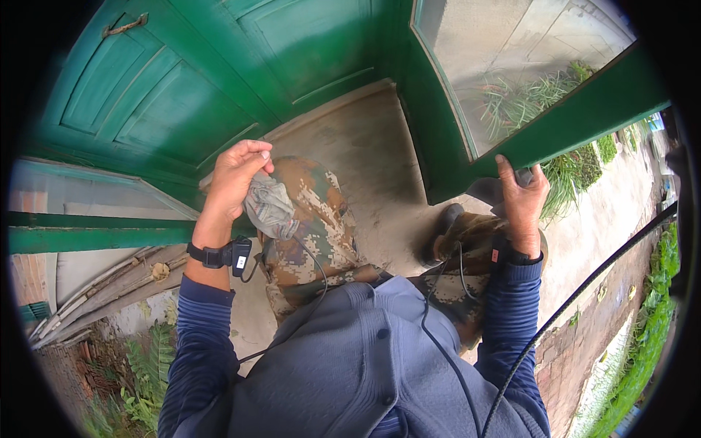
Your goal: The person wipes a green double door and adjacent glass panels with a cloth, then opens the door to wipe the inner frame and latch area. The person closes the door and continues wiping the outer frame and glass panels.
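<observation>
My left hand (pixel 233 175) holds a crumpled grey cloth (pixel 271 208), which hangs below the fingers in front of my raised knee. My right hand (pixel 523 200) grips the lower edge of a green glazed panel (pixel 569 115), thumb on the near face. Something grey, perhaps another cloth, shows beneath that hand, partly hidden by it. Ahead of me stands a green panelled door (pixel 181 93), and its rusty metal handle (pixel 126 26) sits at the upper left.
A concrete floor (pixel 361 148) runs to the door's foot. Another green frame with glass (pixel 109 191) stands at left, above stacked wooden poles (pixel 109 287). Potted grassy plants (pixel 569 175) are at right. Black cables (pixel 591 263) cross near my body.
</observation>
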